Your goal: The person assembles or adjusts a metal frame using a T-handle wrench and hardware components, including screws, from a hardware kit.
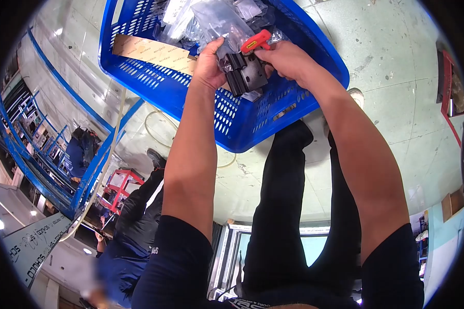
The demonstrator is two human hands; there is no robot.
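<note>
Over the blue plastic basket (232, 136), my left hand (210, 67) is closed on the left side of a dark metal hardware piece (247, 76) with ribbed black profiles and a grey face with holes. A clear plastic bag (219, 23) lies against that hand's fingertips. My right hand (288, 61) is closed at the piece's upper right, with a red-handled tool (256, 40) bearing a yellow label sticking out past the fingers. The tool's working end is hidden. Whether the right fingers also press on the metal piece is hard to see.
A printed tan strip (152, 53) lies in the basket among several bagged parts. At left stand blue metal frames (90, 172) and a red cart (122, 188). A person in dark clothes (131, 247) is close on my left; another person (77, 154) is farther off.
</note>
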